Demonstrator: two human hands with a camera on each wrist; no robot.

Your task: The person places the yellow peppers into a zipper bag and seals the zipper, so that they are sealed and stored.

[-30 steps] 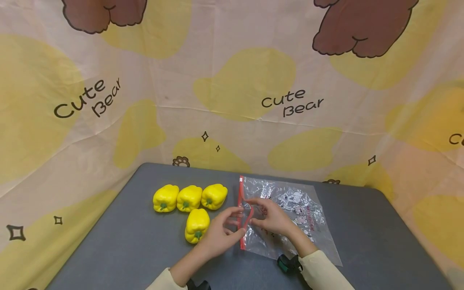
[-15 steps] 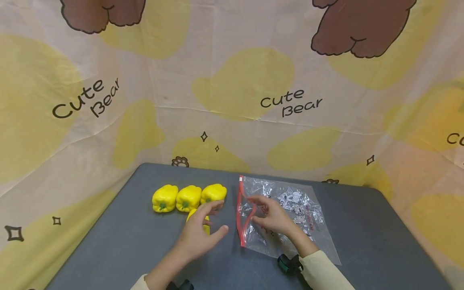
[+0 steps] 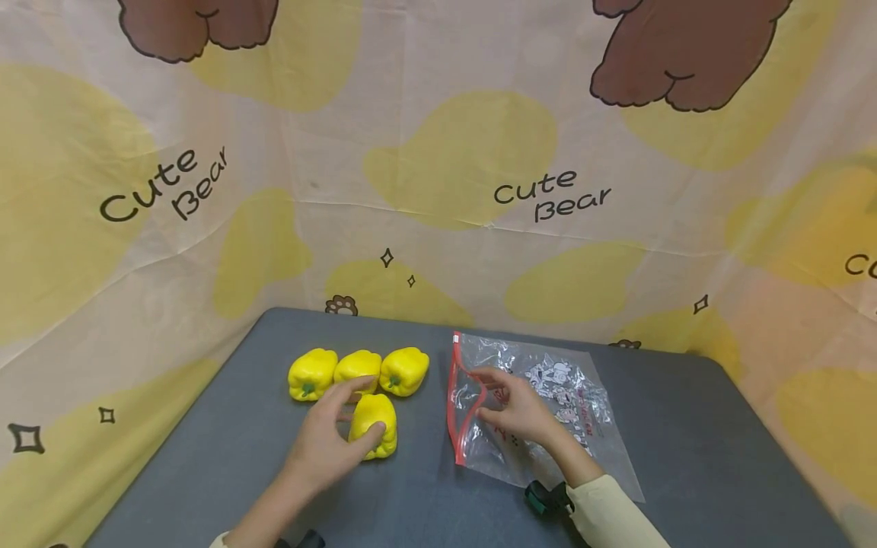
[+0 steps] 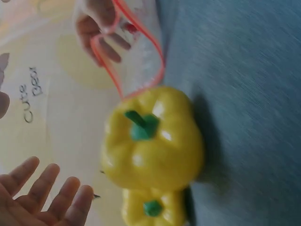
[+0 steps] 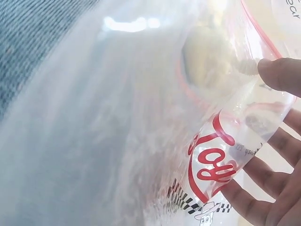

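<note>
A yellow bell pepper with a green stem lies on the grey table in front of a row of more. Around its left side my left hand spreads its fingers and thumb; the left wrist view shows the fingers apart from the pepper. To the right lies a clear plastic zip bag with a red seal along its left edge. My right hand holds the upper layer of its mouth between thumb and fingers, so the seal gapes. Through the plastic, the right wrist view shows a blurred yellowish shape.
Three yellow bell peppers stand side by side behind: left, middle and right. A patterned cloth hangs behind the grey table and along its sides.
My left hand has left the bag's mouth and moved left to the front pepper. My right hand keeps its hold at the mouth, where the red seal now bows wider.
</note>
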